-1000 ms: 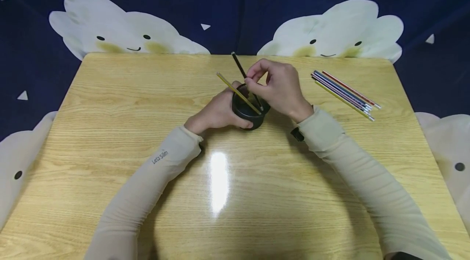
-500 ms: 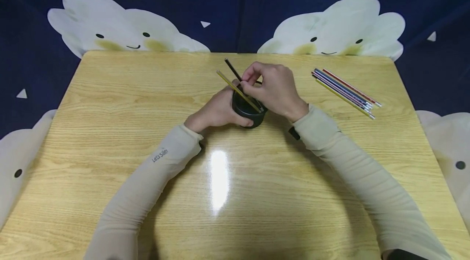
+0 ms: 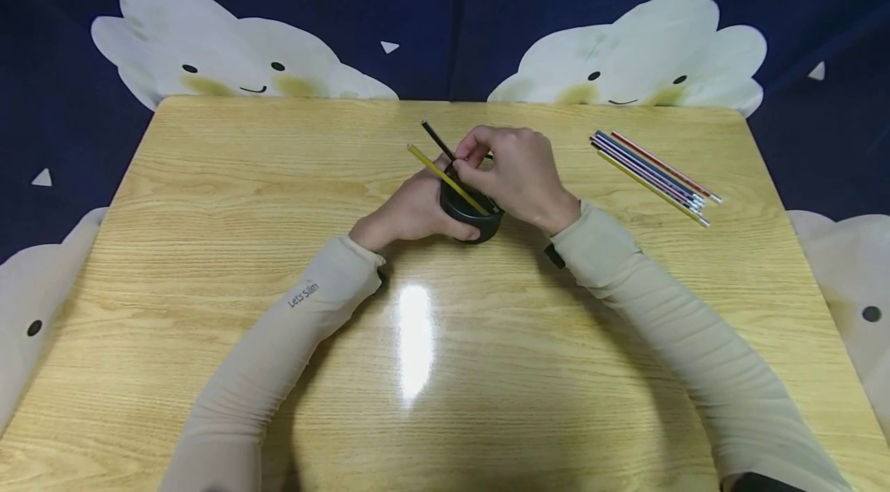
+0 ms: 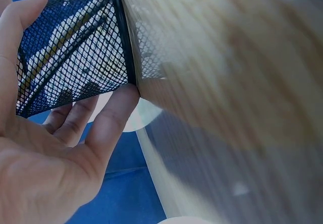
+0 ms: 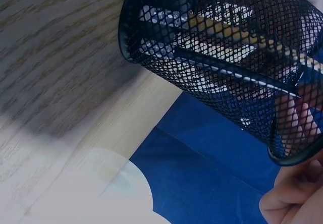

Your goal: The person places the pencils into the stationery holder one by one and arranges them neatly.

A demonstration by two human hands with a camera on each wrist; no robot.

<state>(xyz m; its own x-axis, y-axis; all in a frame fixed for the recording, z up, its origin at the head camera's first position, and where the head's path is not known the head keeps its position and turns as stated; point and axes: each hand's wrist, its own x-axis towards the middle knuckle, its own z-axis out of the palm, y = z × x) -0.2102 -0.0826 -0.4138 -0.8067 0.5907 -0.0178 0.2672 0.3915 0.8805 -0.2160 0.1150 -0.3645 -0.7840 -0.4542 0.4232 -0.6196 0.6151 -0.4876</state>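
Observation:
A black mesh pencil cup stands upright on the wooden table. My left hand grips it from the left side, thumb at the front; in the left wrist view its fingers curl around the mesh. Above the rim, my right hand pinches a black pencil between thumb and index finger, its lower end inside the cup. Beside it a yellow pencil leans against the rim, unheld. Through the mesh in the right wrist view, the yellow pencil and black pencil lie slanted, side by side, near the bottom.
Several pencils, yellow, blue, red and striped, lie in a loose bundle at the table's right rear. The wooden table ends at a dark blue curtain with white cloud prints.
My right hand has moved slightly left and down, lowering the black pencil farther into the cup. The yellow pencil's upper end has shifted slightly. My left hand keeps its hold on the cup.

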